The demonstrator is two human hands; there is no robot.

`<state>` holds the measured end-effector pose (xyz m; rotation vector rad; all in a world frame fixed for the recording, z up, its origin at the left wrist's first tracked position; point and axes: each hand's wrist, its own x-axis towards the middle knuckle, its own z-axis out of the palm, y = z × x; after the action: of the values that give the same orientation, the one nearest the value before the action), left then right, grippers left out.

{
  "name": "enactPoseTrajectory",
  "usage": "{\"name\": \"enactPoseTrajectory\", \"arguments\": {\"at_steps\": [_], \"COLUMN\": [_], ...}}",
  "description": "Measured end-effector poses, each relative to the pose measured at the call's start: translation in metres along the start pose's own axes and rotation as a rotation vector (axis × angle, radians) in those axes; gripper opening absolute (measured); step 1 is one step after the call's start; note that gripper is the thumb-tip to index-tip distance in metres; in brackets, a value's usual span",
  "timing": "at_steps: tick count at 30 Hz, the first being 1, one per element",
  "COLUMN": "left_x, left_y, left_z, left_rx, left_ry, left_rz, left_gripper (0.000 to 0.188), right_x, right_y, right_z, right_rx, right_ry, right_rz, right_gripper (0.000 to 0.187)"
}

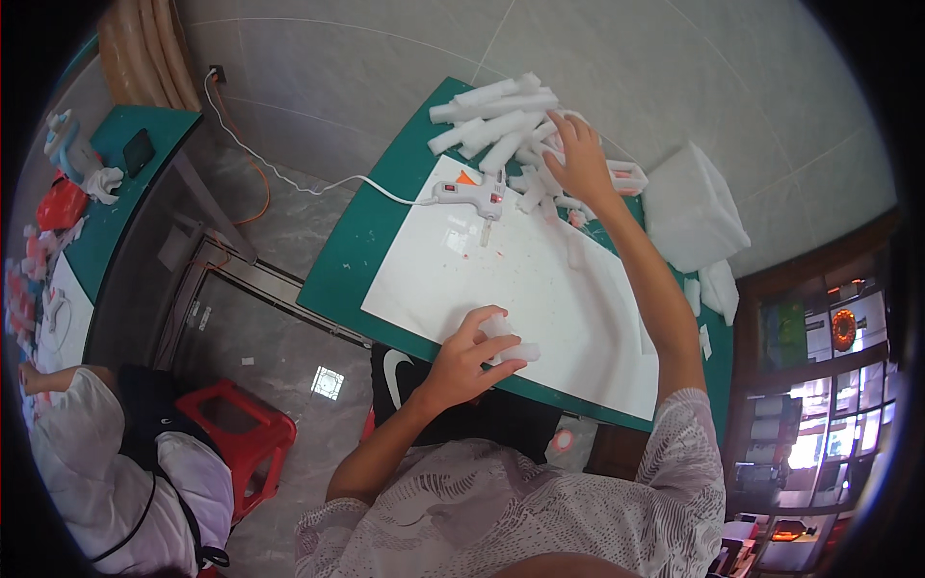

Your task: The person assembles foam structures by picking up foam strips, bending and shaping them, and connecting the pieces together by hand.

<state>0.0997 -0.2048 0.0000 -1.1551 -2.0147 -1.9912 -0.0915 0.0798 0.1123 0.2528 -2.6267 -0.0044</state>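
Note:
My left hand (pixel 472 361) is closed around small white foam pieces (pixel 520 353) at the near edge of the white board (pixel 424 279). Far from it, my right hand (pixel 581 164) reaches into a heap of white foam strips (pixel 501 125). Its thumb and fingers are apart, with pale foam between and beneath them; I see no firm grip. A white glue gun (pixel 469 194) with an orange trigger lies on the board, left of the heap, its nozzle toward me.
A white cord (pixel 318 189) runs from the glue gun to a wall socket. A large white foam block (pixel 694 207) stands right of the heap. The green table (pixel 337 260) borders the board. At left, another person (pixel 145 462) sits by a red stool (pixel 246 433) and a second green table (pixel 145 193).

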Motion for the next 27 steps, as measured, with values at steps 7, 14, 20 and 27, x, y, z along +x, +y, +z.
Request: {"name": "enactPoseTrajectory", "arguments": {"at_steps": [7, 14, 20, 27], "left_x": [0.002, 0.062, 0.201, 0.29], "left_y": [-0.002, 0.017, 0.02, -0.057], "left_z": [-0.001, -0.015, 0.019, 0.077], "left_rx": [-0.024, 0.234, 0.442, 1.043], "left_ry": [-0.006, -0.041, -0.118, -0.376], "left_rz": [-0.022, 0.047, 0.195, 0.158], "left_gripper": [0.032, 0.027, 0.029, 0.04], "right_x": [-0.129, -0.264, -0.28, -0.293], "right_y": [0.013, 0.038, 0.028, 0.042], "right_z": [-0.05, -0.054, -0.056, -0.041], "right_rx": [0.152, 0.382, 0.561, 0.558], "right_ry": [0.037, 0.282, 0.265, 0.266], "right_rz": [0.119, 0.56, 0.527, 0.433], "right_gripper": [0.055, 0.022, 0.022, 0.03]}}
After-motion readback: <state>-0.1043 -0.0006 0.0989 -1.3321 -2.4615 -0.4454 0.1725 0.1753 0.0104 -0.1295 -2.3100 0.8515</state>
